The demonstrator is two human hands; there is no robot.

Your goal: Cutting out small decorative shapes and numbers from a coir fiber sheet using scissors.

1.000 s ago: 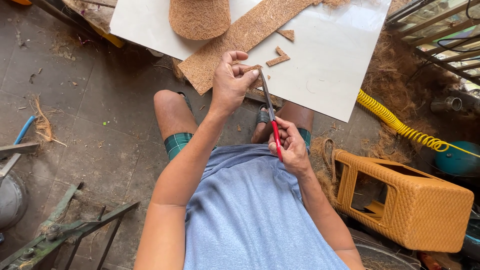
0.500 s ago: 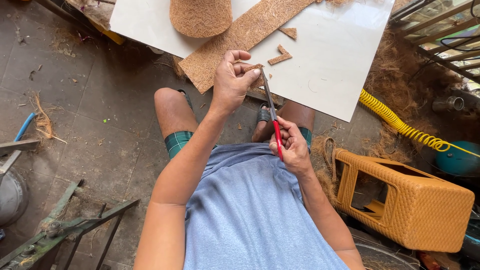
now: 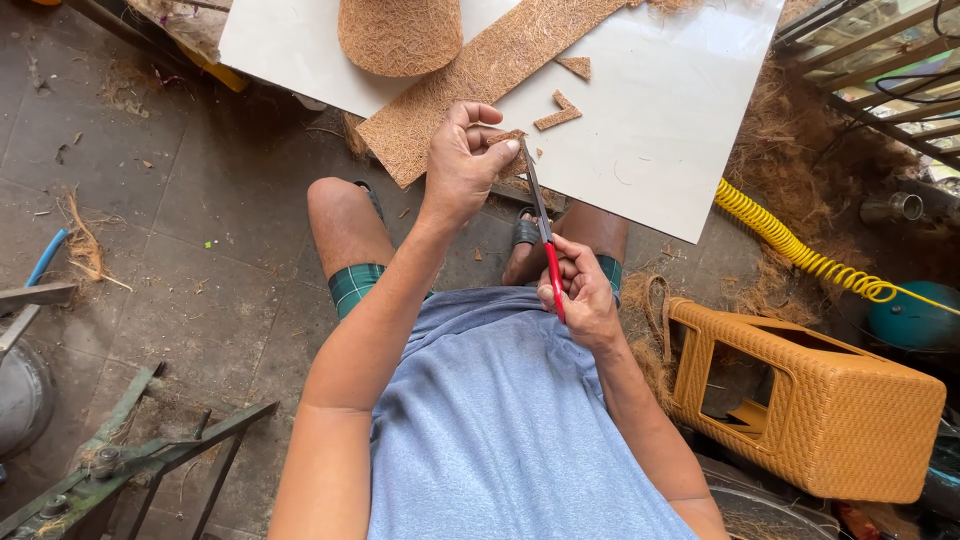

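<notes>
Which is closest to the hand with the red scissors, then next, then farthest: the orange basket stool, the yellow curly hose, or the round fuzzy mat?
From the right hand:
1. Orange basket stool, lying just beside it on the floor.
2. Yellow curly hose, beyond the white board's corner.
3. Round fuzzy mat, at the board's far top edge.

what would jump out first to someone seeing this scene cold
At centre, the right hand works red-handled scissors into a small coir scrap pinched by the left hand. Above them a white board carries a long brown coir strip. At lower right stands an orange woven stool, with a yellow coiled hose above it.
</notes>
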